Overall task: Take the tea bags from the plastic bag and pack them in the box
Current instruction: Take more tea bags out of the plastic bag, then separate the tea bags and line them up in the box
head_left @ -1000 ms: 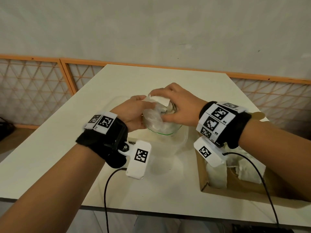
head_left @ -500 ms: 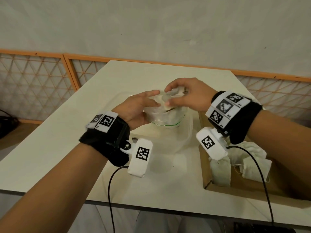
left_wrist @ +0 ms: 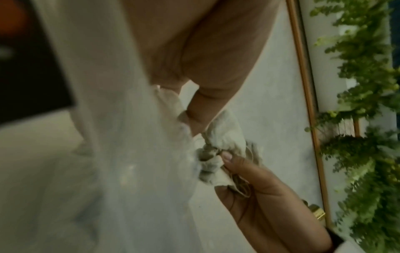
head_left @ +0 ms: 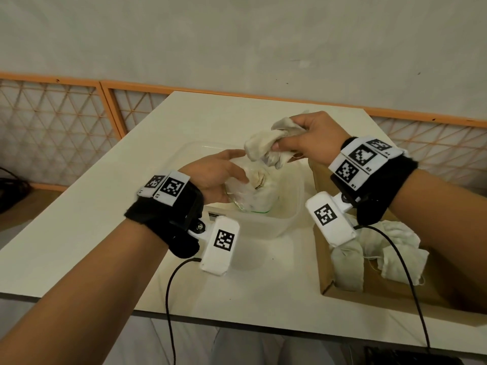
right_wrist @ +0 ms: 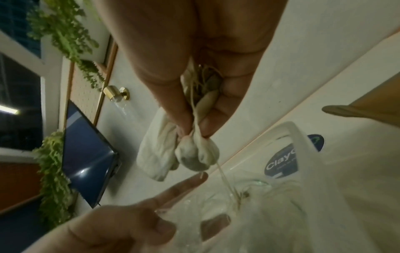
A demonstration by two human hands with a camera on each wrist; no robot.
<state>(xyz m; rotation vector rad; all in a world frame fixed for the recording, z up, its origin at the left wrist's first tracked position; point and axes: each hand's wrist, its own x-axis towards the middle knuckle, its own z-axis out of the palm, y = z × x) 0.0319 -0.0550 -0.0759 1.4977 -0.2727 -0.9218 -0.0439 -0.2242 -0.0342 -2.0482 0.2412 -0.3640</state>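
My right hand [head_left: 282, 144] grips a bunch of white tea bags [head_left: 266, 146] just above the clear plastic bag [head_left: 253, 196]. In the right wrist view the tea bags [right_wrist: 194, 154] hang from the pinching fingers, and their strings [right_wrist: 225, 179] trail down into the plastic bag [right_wrist: 249, 214]. My left hand [head_left: 232, 169] holds the plastic bag's left side, thumb on the film and index finger straight. The bag sits in a translucent plastic container [head_left: 263, 227]. The brown cardboard box [head_left: 324, 259] lies at the right with several tea bags [head_left: 398, 254] inside, partly hidden by my right wrist.
Everything stands on a white table [head_left: 79, 233] whose near edge is close to me. An orange-framed lattice fence [head_left: 60, 127] runs behind it. Black cables [head_left: 168, 299] hang from both wrist cameras. The container carries a blue label [right_wrist: 281, 162].
My right hand has come up out of the plastic bag, carrying a bunch of tea bags up and to the right. The left hand has stayed at the bag.
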